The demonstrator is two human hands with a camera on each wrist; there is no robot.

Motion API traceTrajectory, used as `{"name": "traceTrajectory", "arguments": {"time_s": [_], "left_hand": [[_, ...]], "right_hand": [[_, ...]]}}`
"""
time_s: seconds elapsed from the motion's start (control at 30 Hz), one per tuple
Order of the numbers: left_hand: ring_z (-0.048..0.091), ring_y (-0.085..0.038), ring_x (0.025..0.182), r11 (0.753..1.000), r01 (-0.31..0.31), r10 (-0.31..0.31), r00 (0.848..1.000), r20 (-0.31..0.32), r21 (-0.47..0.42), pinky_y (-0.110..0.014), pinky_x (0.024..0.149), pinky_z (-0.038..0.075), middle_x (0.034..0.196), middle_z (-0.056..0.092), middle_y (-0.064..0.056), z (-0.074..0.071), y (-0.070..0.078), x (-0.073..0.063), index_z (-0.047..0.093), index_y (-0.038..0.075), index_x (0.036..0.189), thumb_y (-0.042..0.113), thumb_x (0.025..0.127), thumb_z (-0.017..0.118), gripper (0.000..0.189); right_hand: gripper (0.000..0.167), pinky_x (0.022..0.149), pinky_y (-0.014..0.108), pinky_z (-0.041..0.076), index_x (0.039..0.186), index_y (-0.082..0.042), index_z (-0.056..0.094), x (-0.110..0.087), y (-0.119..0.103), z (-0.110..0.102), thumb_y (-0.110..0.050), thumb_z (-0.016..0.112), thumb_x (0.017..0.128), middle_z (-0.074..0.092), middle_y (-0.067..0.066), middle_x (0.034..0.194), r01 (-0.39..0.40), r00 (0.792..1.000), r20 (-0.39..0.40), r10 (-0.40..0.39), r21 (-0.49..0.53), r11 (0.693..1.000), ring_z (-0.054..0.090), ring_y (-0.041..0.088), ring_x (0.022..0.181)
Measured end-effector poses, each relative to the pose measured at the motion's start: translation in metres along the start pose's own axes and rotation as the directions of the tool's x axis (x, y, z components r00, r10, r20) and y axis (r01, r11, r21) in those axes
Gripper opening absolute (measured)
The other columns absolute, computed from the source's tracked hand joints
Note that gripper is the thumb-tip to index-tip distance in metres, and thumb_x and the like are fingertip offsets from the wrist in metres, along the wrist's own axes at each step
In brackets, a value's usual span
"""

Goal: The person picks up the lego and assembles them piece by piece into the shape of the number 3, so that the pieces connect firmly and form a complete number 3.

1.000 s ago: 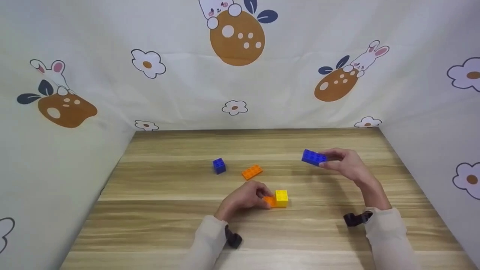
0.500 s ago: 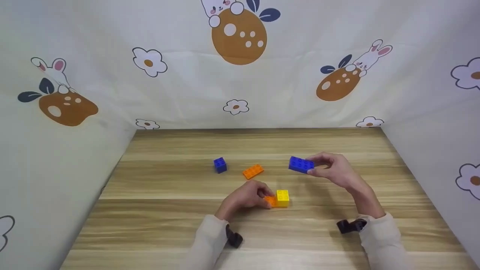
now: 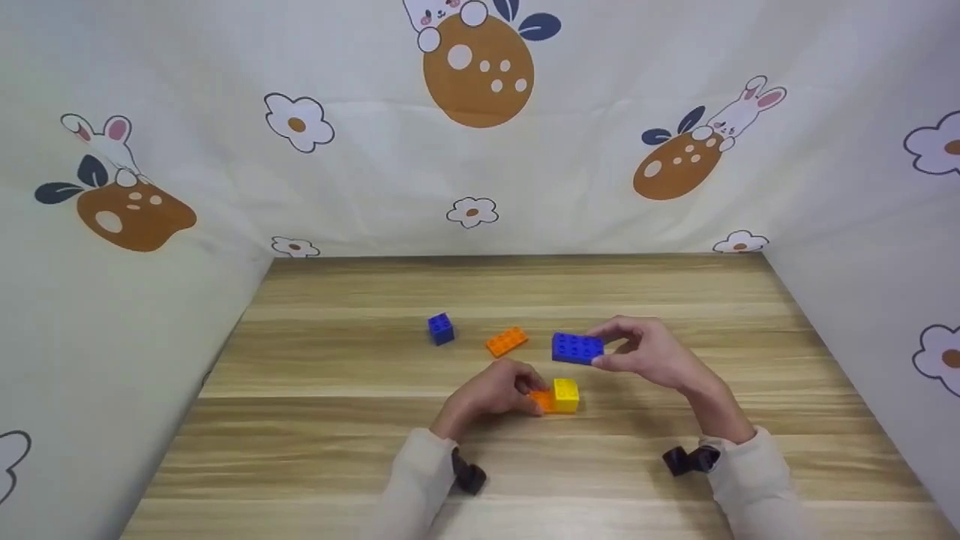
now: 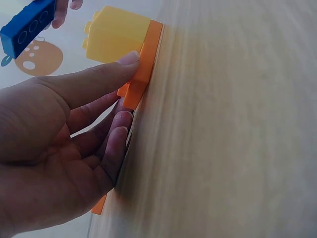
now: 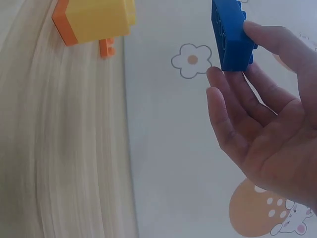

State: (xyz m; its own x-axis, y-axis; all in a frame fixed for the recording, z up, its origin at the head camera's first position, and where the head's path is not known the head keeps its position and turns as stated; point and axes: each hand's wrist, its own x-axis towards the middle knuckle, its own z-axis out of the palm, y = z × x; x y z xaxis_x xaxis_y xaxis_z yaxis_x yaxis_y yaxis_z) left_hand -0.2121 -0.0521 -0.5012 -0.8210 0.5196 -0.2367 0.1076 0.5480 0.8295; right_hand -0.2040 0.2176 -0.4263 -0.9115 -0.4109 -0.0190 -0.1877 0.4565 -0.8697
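Observation:
My left hand [image 3: 495, 388] pinches the left end of a flat orange building brick [image 3: 542, 400] that lies on the table. A yellow brick [image 3: 566, 395] sits on the right end of that orange piece; in the left wrist view its studs show at the side. Between thumb and fingers, my right hand [image 3: 649, 352] holds a long blue brick [image 3: 577, 348], studs up. It hangs above the table, behind the yellow brick and apart from it. The right wrist view shows the blue brick's end [image 5: 237, 52] gripped near the fingertips.
Behind my left hand lies a second flat orange brick [image 3: 507, 342]. Farther left stands a small blue brick [image 3: 441, 328]. The wooden table [image 3: 337, 457] is walled in by a printed cloth [image 3: 360, 187] at the back and both sides.
My right hand has carried the long blue brick left and toward me, nearer the yellow brick, levelling it on the way. My left hand stays in place on the orange brick.

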Motion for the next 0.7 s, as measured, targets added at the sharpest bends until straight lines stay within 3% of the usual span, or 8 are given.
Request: {"name": "traceTrajectory", "arguments": {"time_s": [0.27, 0.37, 0.5, 0.7], "left_hand": [[0.061, -0.014, 0.090, 1.000, -0.001, 0.001, 1.000, 0.010, -0.005, -0.034, 0.092, 0.055, 0.103, 0.072, 0.003, 0.000, 0.000, 0.001, 0.075, 0.016, 0.110, 0.016, 0.083, 0.082, 0.027], [0.058, -0.013, 0.085, 0.999, -0.031, 0.031, 1.000, 0.001, 0.011, -0.029, 0.085, 0.054, 0.097, 0.071, 0.002, 0.000, 0.000, 0.002, 0.075, 0.013, 0.105, 0.015, 0.082, 0.083, 0.025], [0.052, -0.011, 0.076, 0.998, -0.070, 0.070, 0.998, -0.003, 0.012, -0.022, 0.072, 0.046, 0.086, 0.065, 0.003, 0.000, 0.000, 0.002, 0.075, 0.009, 0.103, 0.013, 0.081, 0.084, 0.024], [0.055, -0.011, 0.077, 0.999, -0.049, 0.049, 0.999, 0.005, -0.014, -0.022, 0.075, 0.050, 0.088, 0.068, 0.003, -0.001, -0.001, 0.001, 0.075, 0.010, 0.106, 0.012, 0.081, 0.083, 0.026]], "right_hand": [[0.040, 0.076, 0.021, 0.057, 0.119, -0.004, 0.070, 0.003, 0.002, 0.013, -0.018, 0.082, 0.083, 0.070, 0.021, 0.117, 0.030, 0.997, 0.066, -0.028, -0.015, 0.999, 0.068, 0.030, 0.100], [0.039, 0.077, 0.020, 0.057, 0.118, -0.003, 0.071, 0.004, 0.003, 0.017, -0.016, 0.082, 0.083, 0.071, 0.021, 0.116, 0.035, 0.996, 0.083, -0.035, -0.009, 0.999, 0.069, 0.032, 0.102], [0.038, 0.074, 0.021, 0.057, 0.116, -0.004, 0.072, 0.005, 0.005, 0.022, -0.013, 0.083, 0.080, 0.072, 0.021, 0.113, 0.042, 0.994, 0.099, -0.040, -0.016, 0.999, 0.070, 0.029, 0.092], [0.038, 0.069, 0.024, 0.056, 0.112, -0.008, 0.075, 0.008, 0.010, 0.027, -0.019, 0.085, 0.077, 0.073, 0.014, 0.105, 0.018, 0.994, 0.112, -0.009, -0.083, 0.996, 0.067, 0.025, 0.085]]}}
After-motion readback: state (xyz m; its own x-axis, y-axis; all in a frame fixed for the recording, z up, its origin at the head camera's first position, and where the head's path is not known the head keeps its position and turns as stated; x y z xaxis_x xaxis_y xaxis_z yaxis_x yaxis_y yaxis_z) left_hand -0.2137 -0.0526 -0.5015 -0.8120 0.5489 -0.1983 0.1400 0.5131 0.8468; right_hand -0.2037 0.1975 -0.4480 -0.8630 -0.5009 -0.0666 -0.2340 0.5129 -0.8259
